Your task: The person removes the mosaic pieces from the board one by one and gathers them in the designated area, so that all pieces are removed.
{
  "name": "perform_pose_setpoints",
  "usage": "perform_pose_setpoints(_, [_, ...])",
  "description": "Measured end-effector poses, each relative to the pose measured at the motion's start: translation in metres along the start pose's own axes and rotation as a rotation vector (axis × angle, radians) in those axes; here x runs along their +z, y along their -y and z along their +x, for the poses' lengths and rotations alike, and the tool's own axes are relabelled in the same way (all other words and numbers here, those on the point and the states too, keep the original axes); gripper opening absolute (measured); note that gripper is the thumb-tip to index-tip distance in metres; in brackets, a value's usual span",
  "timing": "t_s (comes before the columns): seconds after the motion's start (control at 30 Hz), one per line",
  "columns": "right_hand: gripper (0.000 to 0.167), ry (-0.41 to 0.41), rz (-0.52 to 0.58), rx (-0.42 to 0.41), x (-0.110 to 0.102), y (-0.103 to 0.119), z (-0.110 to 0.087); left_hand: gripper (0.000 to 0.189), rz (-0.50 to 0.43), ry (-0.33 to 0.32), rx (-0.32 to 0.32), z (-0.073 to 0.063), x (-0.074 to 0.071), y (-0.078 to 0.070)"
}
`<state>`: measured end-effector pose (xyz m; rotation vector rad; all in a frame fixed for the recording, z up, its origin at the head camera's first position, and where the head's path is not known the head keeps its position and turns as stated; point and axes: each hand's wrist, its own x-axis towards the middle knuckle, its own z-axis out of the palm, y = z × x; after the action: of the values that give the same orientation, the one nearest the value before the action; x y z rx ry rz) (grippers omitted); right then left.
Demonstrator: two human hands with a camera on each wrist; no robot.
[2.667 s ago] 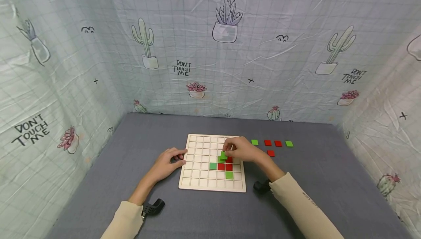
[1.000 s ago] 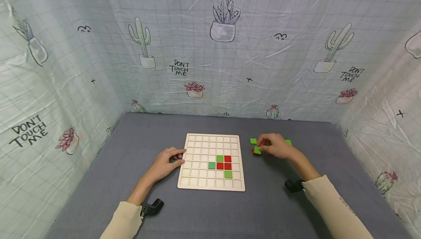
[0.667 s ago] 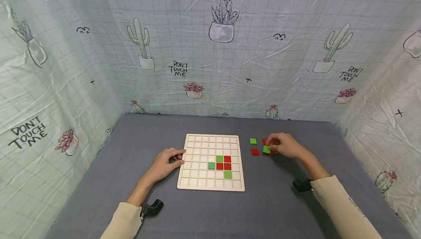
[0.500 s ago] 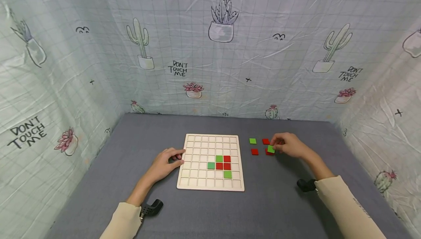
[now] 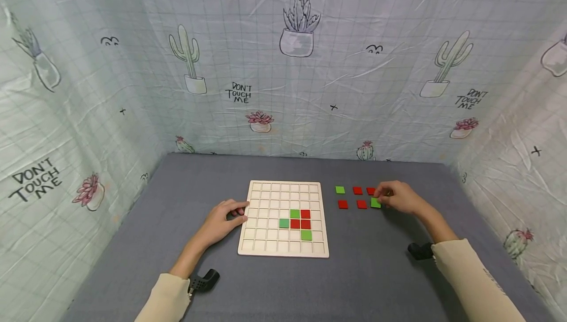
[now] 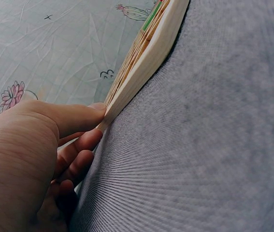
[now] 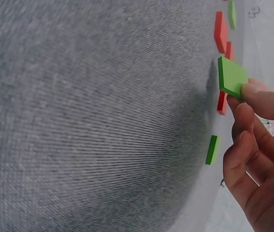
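My right hand (image 5: 400,197) pinches a bright green square tile (image 7: 232,77) between thumb and fingertips. In the right wrist view that tile is tilted, above the grey tabletop and in front of a red tile. At the left edge of a wooden grid board (image 5: 266,243), my left hand (image 5: 222,219) holds the rim with thumb and fingertips; the left wrist view shows the thumb (image 6: 86,118) right on it. Three red tiles (image 5: 305,224), two bright green tiles (image 5: 306,235) and one darker green tile (image 5: 284,223) sit in the board's right half.
Right of the board lie several loose tiles in two rows: a green tile (image 5: 339,190) at the back left, red tiles (image 5: 343,205) beside and below it, and another green tile (image 7: 213,150) partly behind my right hand. A printed cloth (image 5: 248,66) surrounds the table.
My right hand has carried the green tile from over the board rightward, past the loose red tiles. The left hand stays at the board's left edge. The tiles on the board have not moved.
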<state>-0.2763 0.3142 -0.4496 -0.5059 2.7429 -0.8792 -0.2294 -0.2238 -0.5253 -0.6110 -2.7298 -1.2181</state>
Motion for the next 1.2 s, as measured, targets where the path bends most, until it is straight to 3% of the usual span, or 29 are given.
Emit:
perform_pose_setpoints(0.43, [0.009, 0.002, 0.021, 0.042, 0.006, -0.013, 0.001, 0.039, 0.000, 0.017, -0.030, 0.000, 0.000, 0.000])
perform_pose_setpoints(0.83, [0.011, 0.030, 0.032, 0.043, 0.006, -0.009, 0.000, 0.039, 0.001, 0.002, -0.015, 0.003, 0.001, 0.000])
perform_pose_setpoints(1.2, [0.015, 0.001, 0.008, 0.066, 0.011, -0.010, 0.002, 0.040, 0.004, 0.000, -0.012, 0.001, 0.000, 0.000])
